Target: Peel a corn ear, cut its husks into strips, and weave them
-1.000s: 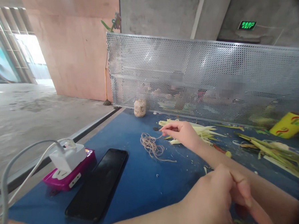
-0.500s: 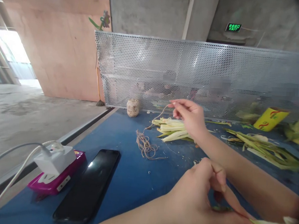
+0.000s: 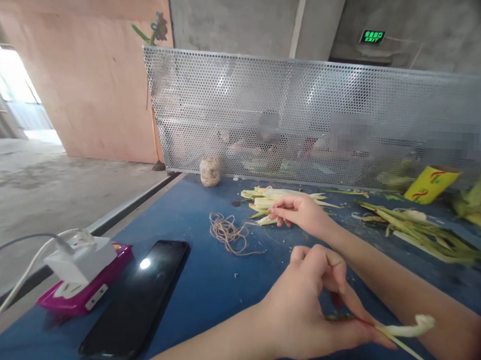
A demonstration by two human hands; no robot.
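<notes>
My left hand (image 3: 314, 307) is closed in a pinch at the lower right. Between its thumb and fingertips is a thin pale corn husk strip (image 3: 408, 329), with a whitish curled piece beside it. Farther back, my right hand (image 3: 297, 211) has its fingers drawn together over a bundle of pale green corn husks (image 3: 259, 194). What lies in its fingertips, if anything, is too small to make out. Left of that hand, a loose tangle of brown twine (image 3: 227, 233) rests on the blue table (image 3: 214, 286), one strand leading toward the husks.
A black phone (image 3: 137, 298) and a magenta power strip (image 3: 85, 295) with white plugs lie at the left. A jar (image 3: 209, 172) stands by the perforated metal screen (image 3: 228, 109). More husks (image 3: 415, 229) and a yellow container (image 3: 431, 184) are at the right.
My right hand has come down from above the husks to their level. The raised twine strand has dropped toward the tangle. My left hand still pinches the husk strip, shifted slightly left.
</notes>
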